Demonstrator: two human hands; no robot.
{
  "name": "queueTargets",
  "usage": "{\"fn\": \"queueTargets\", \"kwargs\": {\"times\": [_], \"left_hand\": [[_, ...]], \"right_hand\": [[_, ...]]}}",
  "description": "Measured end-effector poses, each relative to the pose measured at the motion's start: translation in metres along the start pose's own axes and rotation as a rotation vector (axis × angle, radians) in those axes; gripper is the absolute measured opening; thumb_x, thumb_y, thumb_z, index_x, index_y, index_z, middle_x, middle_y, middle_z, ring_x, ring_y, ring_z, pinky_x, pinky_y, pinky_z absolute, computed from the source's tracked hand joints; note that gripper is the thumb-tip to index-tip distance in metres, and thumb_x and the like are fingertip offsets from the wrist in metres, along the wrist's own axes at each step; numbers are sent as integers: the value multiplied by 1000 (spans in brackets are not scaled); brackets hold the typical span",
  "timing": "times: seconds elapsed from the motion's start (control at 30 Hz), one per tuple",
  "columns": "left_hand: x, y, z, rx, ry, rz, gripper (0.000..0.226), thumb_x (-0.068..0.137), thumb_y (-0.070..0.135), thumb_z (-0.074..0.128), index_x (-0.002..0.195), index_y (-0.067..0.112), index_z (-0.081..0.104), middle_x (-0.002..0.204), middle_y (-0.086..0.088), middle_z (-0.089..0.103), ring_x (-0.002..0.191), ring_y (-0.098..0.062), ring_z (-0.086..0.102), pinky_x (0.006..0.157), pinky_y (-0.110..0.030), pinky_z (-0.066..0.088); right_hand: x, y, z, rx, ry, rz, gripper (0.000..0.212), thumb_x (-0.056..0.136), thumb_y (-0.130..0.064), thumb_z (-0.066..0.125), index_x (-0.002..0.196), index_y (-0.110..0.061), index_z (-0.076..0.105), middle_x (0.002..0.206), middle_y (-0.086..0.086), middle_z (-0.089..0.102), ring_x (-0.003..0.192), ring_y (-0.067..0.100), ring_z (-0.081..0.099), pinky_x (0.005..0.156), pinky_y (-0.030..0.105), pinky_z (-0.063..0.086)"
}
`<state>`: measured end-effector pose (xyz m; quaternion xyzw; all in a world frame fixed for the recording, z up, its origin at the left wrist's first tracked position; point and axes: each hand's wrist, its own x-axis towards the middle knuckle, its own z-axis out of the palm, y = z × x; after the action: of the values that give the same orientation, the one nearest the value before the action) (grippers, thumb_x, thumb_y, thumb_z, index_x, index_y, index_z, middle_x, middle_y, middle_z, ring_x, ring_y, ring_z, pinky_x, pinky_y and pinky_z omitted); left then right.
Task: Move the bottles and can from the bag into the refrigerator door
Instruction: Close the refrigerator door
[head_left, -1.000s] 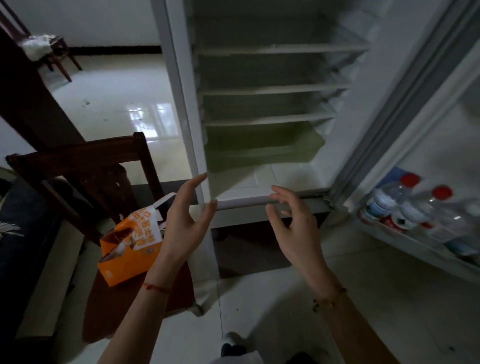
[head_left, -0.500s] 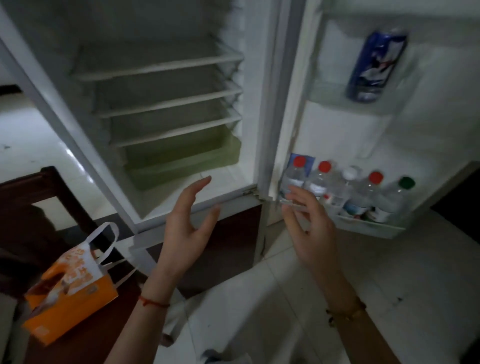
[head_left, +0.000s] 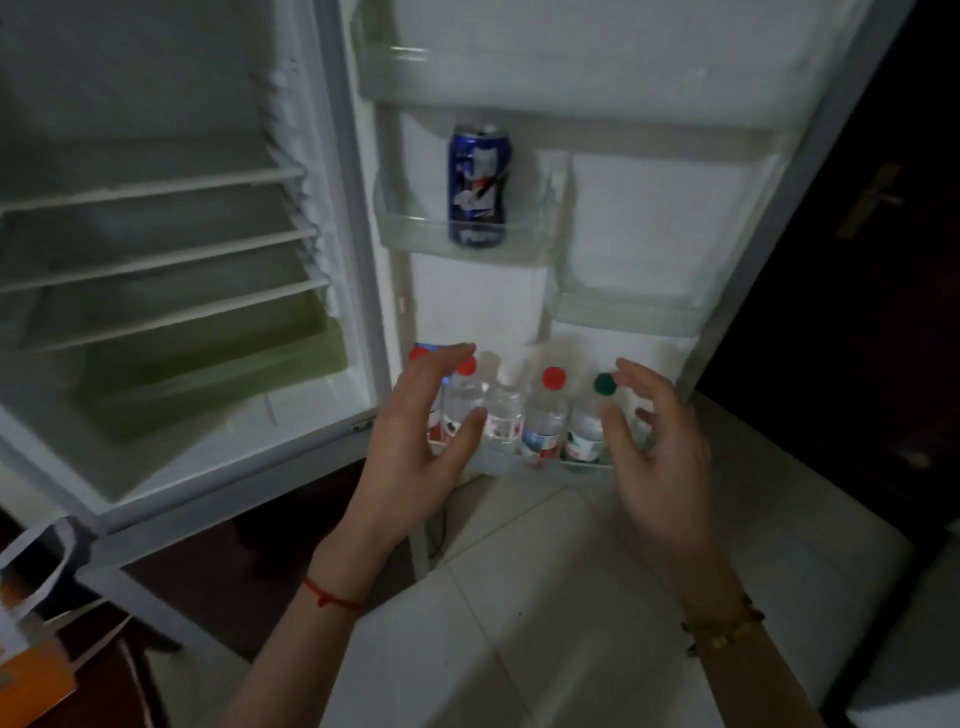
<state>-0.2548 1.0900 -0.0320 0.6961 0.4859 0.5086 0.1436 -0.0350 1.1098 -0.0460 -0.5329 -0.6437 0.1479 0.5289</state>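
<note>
Both hands (head_left: 415, 447) (head_left: 655, 447) now nearer door shelf, open, empty; five bottles (head_left: 545, 415), one can (head_left: 478, 184).

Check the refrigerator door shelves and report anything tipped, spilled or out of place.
Nothing stands out. The blue can stands upright in the middle door shelf. The bottles stand upright in a row in the bottom door shelf. No spill shows. Both hands hover open before them.
</note>
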Motion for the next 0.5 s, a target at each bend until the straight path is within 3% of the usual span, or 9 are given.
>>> {"fn": "queueTargets", "kwargs": {"times": [0.23,0.37,0.5], "left_hand": [[48,42,89,55,-67,141,48,93,20,60,139,13,47,138,-1,52,132,-14,45,109,-34,39],[75,56,137,163,-104,196,50,92,23,58,140,13,48,141,-2,50,133,-15,44,112,-29,34],[98,63,180,264,-141,221,51,90,25,55,139,11,48,141,-6,50,134,-22,43,111,-42,35]], "right_hand": [[55,60,-69,-115,58,53,41,94,-33,55,134,-25,50,133,2,52,125,24,48,103,49,43],[91,94,-92,-187,62,72,47,96,-35,51,140,-20,45,140,6,47,132,23,37,112,39,33],[126,123,-102,-222,30,97,51,98,-34,48,145,-16,37,149,8,39,140,23,26,118,42,22]]}}
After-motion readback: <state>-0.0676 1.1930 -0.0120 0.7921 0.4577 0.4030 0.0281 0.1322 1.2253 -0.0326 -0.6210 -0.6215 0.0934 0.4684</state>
